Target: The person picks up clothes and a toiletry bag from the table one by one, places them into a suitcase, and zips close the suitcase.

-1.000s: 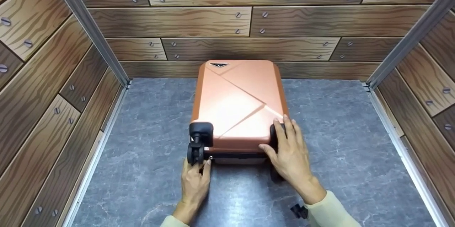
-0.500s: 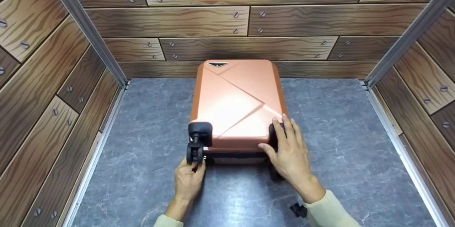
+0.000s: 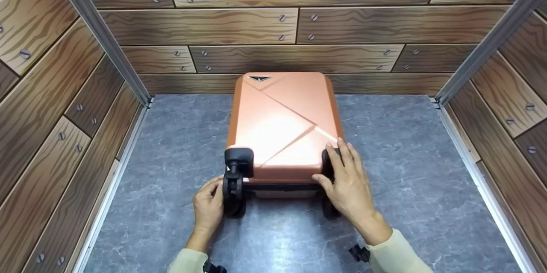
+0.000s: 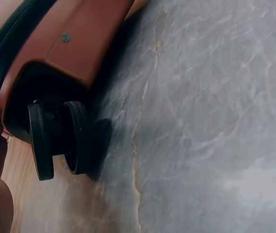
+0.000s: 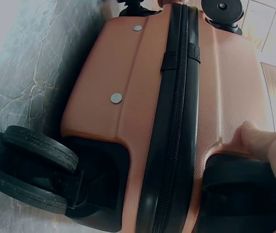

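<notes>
A copper-coloured suitcase [image 3: 284,125] lies flat on the grey desk [image 3: 406,170], its wheeled end turned to the near side and its far end close to the wood-patterned back wall [image 3: 299,25]. The step in hand appears to be the handling of the wheels. The left hand [image 3: 208,209] is curled round the near-left wheel [image 3: 233,187]. The right hand [image 3: 348,181] is laid with fingers spread and fairly straight over the near-right corner, covering the wheel housing [image 5: 240,194] there. The next move is judged to call for a firm hold on the case while the wheel is worked.
</notes>
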`<state>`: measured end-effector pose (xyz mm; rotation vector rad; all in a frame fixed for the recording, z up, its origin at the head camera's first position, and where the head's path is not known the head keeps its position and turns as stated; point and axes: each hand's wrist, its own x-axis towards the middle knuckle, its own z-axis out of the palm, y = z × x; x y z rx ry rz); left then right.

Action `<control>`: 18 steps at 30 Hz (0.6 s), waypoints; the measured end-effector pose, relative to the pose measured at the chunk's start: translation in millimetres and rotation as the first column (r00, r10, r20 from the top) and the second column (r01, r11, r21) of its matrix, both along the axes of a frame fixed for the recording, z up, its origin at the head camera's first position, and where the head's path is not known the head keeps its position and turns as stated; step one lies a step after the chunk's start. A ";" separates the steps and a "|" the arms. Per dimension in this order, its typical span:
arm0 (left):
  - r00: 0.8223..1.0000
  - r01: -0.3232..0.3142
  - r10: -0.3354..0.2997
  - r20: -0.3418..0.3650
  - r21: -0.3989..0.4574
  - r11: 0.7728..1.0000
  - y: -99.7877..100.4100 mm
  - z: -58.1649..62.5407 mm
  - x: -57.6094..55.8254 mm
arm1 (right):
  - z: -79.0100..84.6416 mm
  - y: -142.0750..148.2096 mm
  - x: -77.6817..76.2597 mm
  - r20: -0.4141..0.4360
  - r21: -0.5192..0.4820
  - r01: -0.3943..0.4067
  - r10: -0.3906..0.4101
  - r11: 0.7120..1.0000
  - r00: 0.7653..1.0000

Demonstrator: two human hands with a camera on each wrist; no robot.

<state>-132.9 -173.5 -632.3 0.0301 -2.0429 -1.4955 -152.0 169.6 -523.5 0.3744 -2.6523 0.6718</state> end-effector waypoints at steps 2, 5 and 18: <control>1.000 -0.005 0.005 0.006 0.010 1.000 -1.7 0.4 -4.4 | 0.5 0.4 0.1 -0.016 -0.001 -0.006 0.006 1.000 1.000; 0.999 -0.025 0.026 0.035 -0.017 1.000 -3.7 1.6 -12.6 | 1.3 1.0 0.6 -0.042 -0.006 -0.012 0.012 1.000 0.999; 0.969 -0.070 0.099 0.225 -0.134 0.988 -13.5 15.5 -36.9 | 0.8 0.5 1.0 -0.063 -0.003 -0.040 0.040 0.999 0.997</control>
